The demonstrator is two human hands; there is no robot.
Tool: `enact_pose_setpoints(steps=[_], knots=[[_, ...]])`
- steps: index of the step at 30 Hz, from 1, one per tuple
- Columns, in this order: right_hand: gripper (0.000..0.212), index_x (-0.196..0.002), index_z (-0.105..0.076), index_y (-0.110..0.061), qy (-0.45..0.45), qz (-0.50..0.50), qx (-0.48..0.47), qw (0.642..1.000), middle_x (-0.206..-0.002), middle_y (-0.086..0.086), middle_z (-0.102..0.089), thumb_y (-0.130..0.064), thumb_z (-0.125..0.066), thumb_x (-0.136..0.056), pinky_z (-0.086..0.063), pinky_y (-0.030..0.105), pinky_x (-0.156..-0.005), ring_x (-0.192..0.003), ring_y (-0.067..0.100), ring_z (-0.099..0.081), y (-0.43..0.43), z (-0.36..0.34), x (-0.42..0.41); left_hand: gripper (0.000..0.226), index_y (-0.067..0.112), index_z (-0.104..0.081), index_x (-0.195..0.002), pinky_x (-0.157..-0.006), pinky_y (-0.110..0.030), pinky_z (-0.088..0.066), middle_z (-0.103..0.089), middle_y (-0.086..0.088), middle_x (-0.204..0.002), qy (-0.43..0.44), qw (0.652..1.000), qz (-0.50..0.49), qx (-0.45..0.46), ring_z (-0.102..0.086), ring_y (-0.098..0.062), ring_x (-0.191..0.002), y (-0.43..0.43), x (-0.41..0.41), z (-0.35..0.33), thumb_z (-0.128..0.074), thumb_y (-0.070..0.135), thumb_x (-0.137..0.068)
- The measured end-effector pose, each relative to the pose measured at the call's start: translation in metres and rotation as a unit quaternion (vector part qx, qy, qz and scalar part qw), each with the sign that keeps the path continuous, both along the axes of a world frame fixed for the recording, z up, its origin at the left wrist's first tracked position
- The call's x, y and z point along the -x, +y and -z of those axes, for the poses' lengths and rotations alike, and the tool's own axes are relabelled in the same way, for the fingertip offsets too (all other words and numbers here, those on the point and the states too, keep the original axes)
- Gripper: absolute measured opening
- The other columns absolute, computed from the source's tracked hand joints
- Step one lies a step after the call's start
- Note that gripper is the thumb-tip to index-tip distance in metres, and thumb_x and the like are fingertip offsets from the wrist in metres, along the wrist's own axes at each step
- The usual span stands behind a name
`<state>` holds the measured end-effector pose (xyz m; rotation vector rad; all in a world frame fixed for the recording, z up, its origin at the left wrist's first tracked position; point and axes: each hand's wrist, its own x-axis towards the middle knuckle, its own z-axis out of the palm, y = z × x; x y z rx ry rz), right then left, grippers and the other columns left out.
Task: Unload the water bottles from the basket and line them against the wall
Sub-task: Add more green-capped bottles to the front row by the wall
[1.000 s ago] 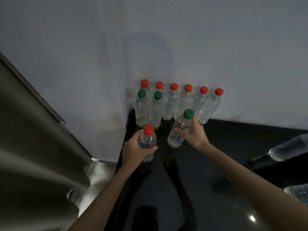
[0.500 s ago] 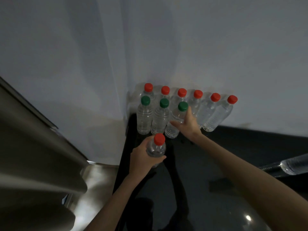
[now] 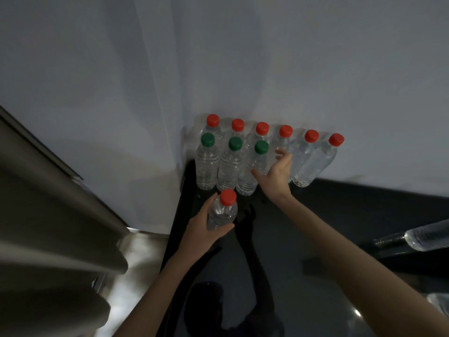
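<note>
Red caps run along the white wall [image 3: 315, 69] in a back row of six bottles, and three green-capped ones stand just in front of them on the dark glossy surface [image 3: 315, 239]. My right hand [image 3: 277, 177] sits at the third green-capped bottle [image 3: 254, 170], fingers [image 3: 283, 155] spread and loose beside it rather than clamped, so I judge that one is placed. My left hand [image 3: 206, 229] has its fingers wrapped round a red-capped bottle [image 3: 222, 212], held upright near the front row. I'd set it down flat beside the third green cap, touching its neighbour, and let go only once it stands steady (that crowded row could topple like dominoes). More bottles [image 3: 427, 235] lie at the right edge; I cannot see the basket itself.
</note>
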<state>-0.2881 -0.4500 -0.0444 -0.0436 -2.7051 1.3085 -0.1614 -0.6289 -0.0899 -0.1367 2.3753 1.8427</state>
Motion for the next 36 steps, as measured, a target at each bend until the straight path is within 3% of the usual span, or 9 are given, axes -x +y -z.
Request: enact_pose_setpoints(steps=[2,5,9,12,18,28,31,33,36], knots=[[0.061,-0.130,-0.035,-0.007,0.008,0.005,0.034,0.999,-0.129,0.011,-0.039,-0.022,-0.072,-0.084,-0.041,0.035,-0.101,-0.120,0.025,-0.042,-0.002,-0.015,-0.022,0.066,0.051,-0.041,-0.129,-0.096,-0.006,-0.042,-0.057,0.032,-0.122,-0.027,1.000,-0.015,-0.006,-0.055,0.014,-0.112,-0.004,-0.009,0.010,-0.076,0.019,-0.083],[0.036,-0.123,-0.046,-0.021,0.000,-0.112,0.028,0.993,-0.123,-0.003,-0.045,-0.039,-0.057,-0.093,-0.054,0.032,-0.085,-0.099,0.010,-0.057,-0.008,-0.034,-0.062,0.052,0.042,-0.043,-0.133,-0.096,-0.018,-0.045,-0.060,0.009,-0.130,-0.088,0.995,-0.046,0.007,-0.060,-0.011,-0.117,-0.009,-0.027,0.027,-0.066,0.022,-0.091],[0.044,-0.128,-0.042,-0.032,0.033,-0.295,-0.191,0.936,-0.119,-0.007,-0.046,-0.056,-0.049,-0.092,-0.053,0.034,-0.072,-0.094,0.011,-0.057,-0.019,-0.045,-0.085,0.069,0.034,-0.022,-0.151,-0.110,-0.031,-0.038,-0.045,0.011,-0.139,-0.110,0.991,0.028,0.071,-0.047,-0.015,-0.130,-0.002,-0.044,0.030,-0.061,0.024,-0.095],[0.044,-0.127,-0.040,-0.026,0.064,-0.305,-0.272,0.910,-0.113,-0.002,-0.055,-0.052,-0.050,-0.093,-0.051,0.038,-0.067,-0.089,0.020,-0.062,-0.022,-0.045,-0.082,0.074,0.034,-0.013,-0.153,-0.111,-0.031,-0.035,-0.037,0.013,-0.148,-0.127,0.989,0.031,0.069,-0.043,-0.019,-0.134,0.007,-0.042,0.027,-0.059,0.026,-0.095],[0.029,-0.115,-0.042,-0.017,0.022,-0.296,-0.169,0.940,-0.086,-0.007,-0.054,-0.036,-0.054,-0.097,-0.045,0.034,-0.066,-0.071,0.014,-0.055,-0.003,-0.045,-0.079,0.083,0.032,-0.005,-0.155,-0.111,-0.031,-0.035,-0.032,0.007,-0.156,-0.153,0.984,0.056,0.074,-0.041,-0.021,-0.138,0.025,-0.024,0.027,-0.061,0.031,-0.094],[0.018,-0.108,-0.045,-0.015,-0.032,-0.190,-0.053,0.980,-0.098,-0.001,-0.059,-0.022,-0.056,-0.096,-0.053,0.032,-0.079,-0.088,0.011,-0.060,0.079,-0.046,-0.038,0.090,0.037,-0.004,-0.154,-0.104,-0.024,-0.039,-0.027,0.009,-0.158,-0.195,0.973,0.121,-0.024,-0.044,-0.015,-0.135,0.119,0.044,0.018,-0.066,0.027,-0.089],[0.017,-0.108,-0.045,-0.013,-0.021,-0.177,-0.052,0.983,-0.096,0.002,-0.059,-0.020,-0.055,-0.096,-0.053,0.029,-0.078,-0.086,0.012,-0.061,0.091,-0.042,-0.019,0.087,0.033,-0.004,-0.155,-0.100,-0.019,-0.033,-0.027,0.010,-0.157,-0.193,0.973,0.115,-0.043,-0.040,-0.003,-0.130,0.134,0.065,0.017,-0.063,0.024,-0.092],[0.016,-0.106,-0.044,-0.012,-0.011,-0.170,-0.052,0.984,-0.088,-0.002,-0.056,-0.019,-0.056,-0.096,-0.048,0.021,-0.071,-0.077,0.006,-0.058,0.093,-0.039,-0.006,0.090,0.039,-0.003,-0.154,-0.113,-0.033,-0.031,-0.024,0.011,-0.159,-0.197,0.974,0.099,-0.056,-0.032,-0.008,-0.138,0.138,0.077,0.017,-0.065,0.031,-0.090],[0.016,-0.105,-0.043,-0.011,-0.009,-0.169,-0.045,0.985,-0.080,-0.007,-0.052,-0.018,-0.055,-0.097,-0.046,0.016,-0.063,-0.068,0.003,-0.053,0.092,-0.035,0.012,0.094,0.044,0.000,-0.153,-0.115,-0.049,-0.031,-0.018,0.010,-0.161,-0.218,0.970,0.073,-0.075,-0.025,-0.019,-0.146,0.137,0.090,0.019,-0.068,0.033,-0.088]])
